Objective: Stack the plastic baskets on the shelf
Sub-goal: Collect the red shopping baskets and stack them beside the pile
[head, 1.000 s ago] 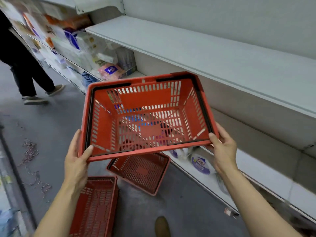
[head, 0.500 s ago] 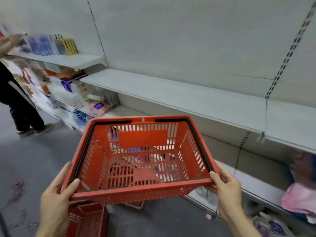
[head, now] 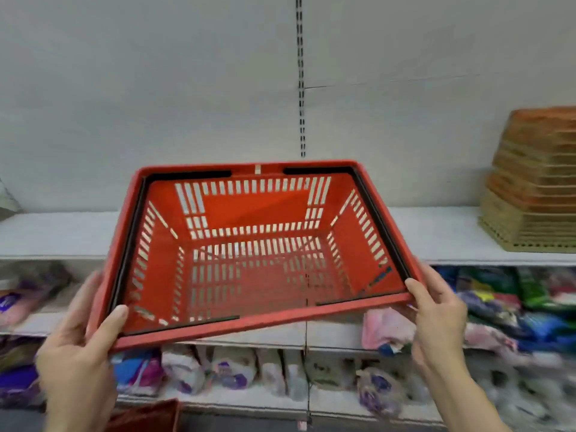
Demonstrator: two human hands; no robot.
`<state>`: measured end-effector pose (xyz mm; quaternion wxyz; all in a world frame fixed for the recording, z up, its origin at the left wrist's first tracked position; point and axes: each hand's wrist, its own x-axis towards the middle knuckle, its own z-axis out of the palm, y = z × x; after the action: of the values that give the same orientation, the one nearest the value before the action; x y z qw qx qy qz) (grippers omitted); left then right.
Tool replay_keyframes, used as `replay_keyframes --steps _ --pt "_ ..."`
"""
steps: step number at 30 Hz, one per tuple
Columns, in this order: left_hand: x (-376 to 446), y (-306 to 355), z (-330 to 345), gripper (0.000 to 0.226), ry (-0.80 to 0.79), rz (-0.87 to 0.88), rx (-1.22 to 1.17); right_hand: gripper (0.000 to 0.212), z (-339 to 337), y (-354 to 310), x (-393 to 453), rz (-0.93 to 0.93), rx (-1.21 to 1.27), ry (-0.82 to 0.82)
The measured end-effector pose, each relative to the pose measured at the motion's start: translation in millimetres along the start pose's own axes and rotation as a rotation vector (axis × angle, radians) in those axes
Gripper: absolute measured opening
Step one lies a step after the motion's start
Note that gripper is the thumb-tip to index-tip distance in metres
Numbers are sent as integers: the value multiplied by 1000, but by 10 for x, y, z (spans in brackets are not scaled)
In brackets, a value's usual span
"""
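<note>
A person is holding a red plastic basket up in the air with both hands, in front of a white shelf and clear of it. The left hand is grasping the near left corner of the rim, thumb lying on top of the rim and fingers wrapping underneath; the right hand is grasping the near right corner in the same way. The basket is sitting tilted, its open top facing the camera and its left near corner hanging lower than the right, with black handles lying folded along the rim. On the shelf well to the right, a stack of nested baskets is standing, blurred. Below, lower shelves are carrying blurred packaged goods. Another red basket is showing at the bottom edge.
</note>
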<state>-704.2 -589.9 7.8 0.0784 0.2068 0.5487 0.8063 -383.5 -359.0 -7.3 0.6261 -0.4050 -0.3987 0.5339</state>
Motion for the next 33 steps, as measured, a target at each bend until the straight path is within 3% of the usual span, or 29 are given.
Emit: replay_keyframes --steps 3,9,15,20,24,28,33 --pt "21 -149 785 59 -72 6 -26 36 -283 -255 587 -68 25 85" --pt "173 -518 2388 57 -191 -56 -9 35 -846 -657 1661 -110 -48 81" --pt "352 -818 3386 53 -281 -209 16 25 -1191 -905 2427 -146 -142 49" --pt "481 -928 3850 52 -275 -257 74 23 -1217 -978 2783 -177 -194 124" --pt "541 -975 4061 54 -314 -236 76 34 -1185 -924 2954 -173 -291 160" --pt "412 -1008 4049 69 -377 -182 107 44 -1176 -855 3120 -200 -362 173" --pt "325 -910 3967 103 -473 -115 295 49 -1191 -784 3135 -310 -492 225"
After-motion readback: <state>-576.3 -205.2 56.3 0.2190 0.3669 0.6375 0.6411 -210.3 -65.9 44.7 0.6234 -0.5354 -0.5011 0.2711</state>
